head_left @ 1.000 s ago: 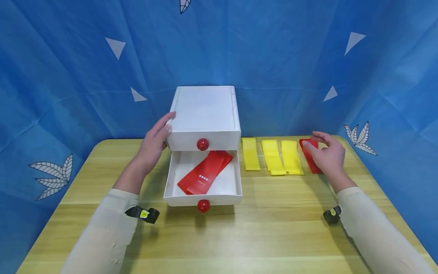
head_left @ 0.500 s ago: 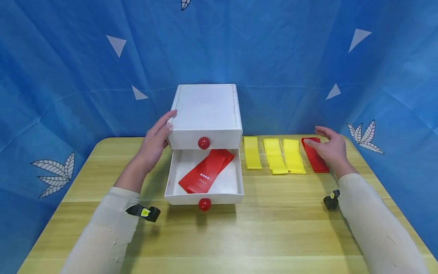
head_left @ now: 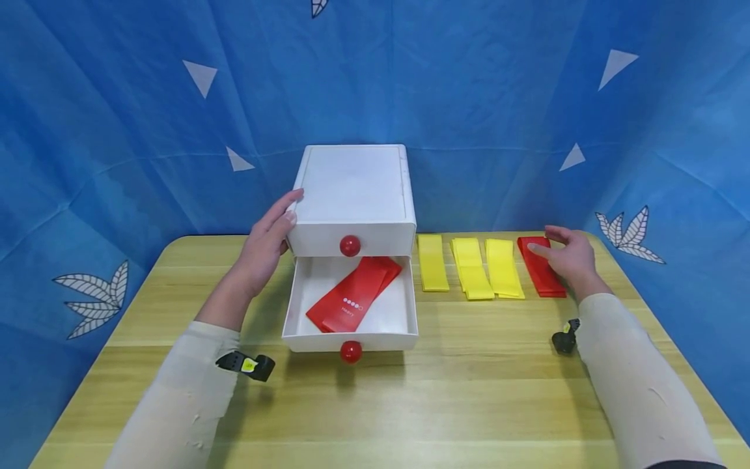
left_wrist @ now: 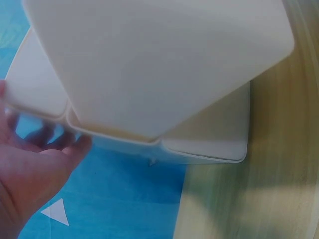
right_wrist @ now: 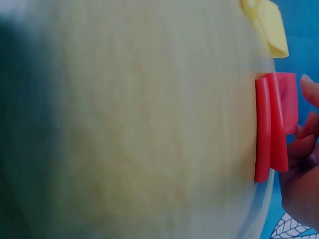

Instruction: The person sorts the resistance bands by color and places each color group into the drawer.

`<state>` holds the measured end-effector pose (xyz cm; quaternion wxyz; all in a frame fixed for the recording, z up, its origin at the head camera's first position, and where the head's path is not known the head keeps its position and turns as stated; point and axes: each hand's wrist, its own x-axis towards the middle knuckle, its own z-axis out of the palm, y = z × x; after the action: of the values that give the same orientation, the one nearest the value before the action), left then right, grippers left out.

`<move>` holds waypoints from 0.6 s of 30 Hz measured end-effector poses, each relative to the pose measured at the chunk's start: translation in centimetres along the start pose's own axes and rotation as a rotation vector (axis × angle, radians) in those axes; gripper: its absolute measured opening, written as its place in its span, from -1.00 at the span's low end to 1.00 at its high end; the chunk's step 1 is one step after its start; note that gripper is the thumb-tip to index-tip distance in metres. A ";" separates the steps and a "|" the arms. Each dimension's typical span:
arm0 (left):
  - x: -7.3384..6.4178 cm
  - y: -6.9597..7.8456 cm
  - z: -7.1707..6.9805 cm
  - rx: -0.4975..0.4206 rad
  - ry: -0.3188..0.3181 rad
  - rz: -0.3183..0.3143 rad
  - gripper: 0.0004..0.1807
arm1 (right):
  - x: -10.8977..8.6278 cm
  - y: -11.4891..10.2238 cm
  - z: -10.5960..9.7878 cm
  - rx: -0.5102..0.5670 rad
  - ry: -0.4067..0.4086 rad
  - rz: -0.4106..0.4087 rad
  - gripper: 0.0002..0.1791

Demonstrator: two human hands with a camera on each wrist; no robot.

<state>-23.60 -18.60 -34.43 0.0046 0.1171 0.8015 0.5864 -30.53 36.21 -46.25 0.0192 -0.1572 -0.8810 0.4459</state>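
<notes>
A small white two-drawer cabinet (head_left: pixel 354 184) stands at the table's middle back. Its lower drawer (head_left: pixel 305 286) is pulled out and holds red resistance bands (head_left: pixel 346 306) with white dots and small lettering. My left hand (head_left: pixel 263 244) rests against the cabinet's left side, fingertips at the top edge. On the right lies another flat-folded red resistance band (head_left: pixel 540 270), its layers visible in the right wrist view. My right hand (head_left: pixel 571 257) is over its right side, thumb above the band and fingers held apart from the thumb.
Several folded yellow resistance bands (head_left: pixel 433 264) lie in a row between the cabinet and the red band on the wooden table (head_left: pixel 469 391). Red ball knobs (head_left: pixel 351 352) stick out from both drawers. A blue curtain (head_left: pixel 469 98) hangs behind the table.
The right hand lifts slightly and shifts right, then lowers again beside the red band, which now lies more exposed. The left hand stays on the cabinet; the drawer is unchanged.
</notes>
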 end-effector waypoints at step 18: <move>-0.1 0.1 0.0 0.010 0.003 -0.013 -0.44 | 0.5 -0.3 0.8 -0.127 -0.007 -0.035 -0.32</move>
<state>-23.46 -18.60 -34.33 0.0068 0.1110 0.8050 0.5827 -31.19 35.60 -46.56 0.0137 -0.1410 -0.9102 0.3891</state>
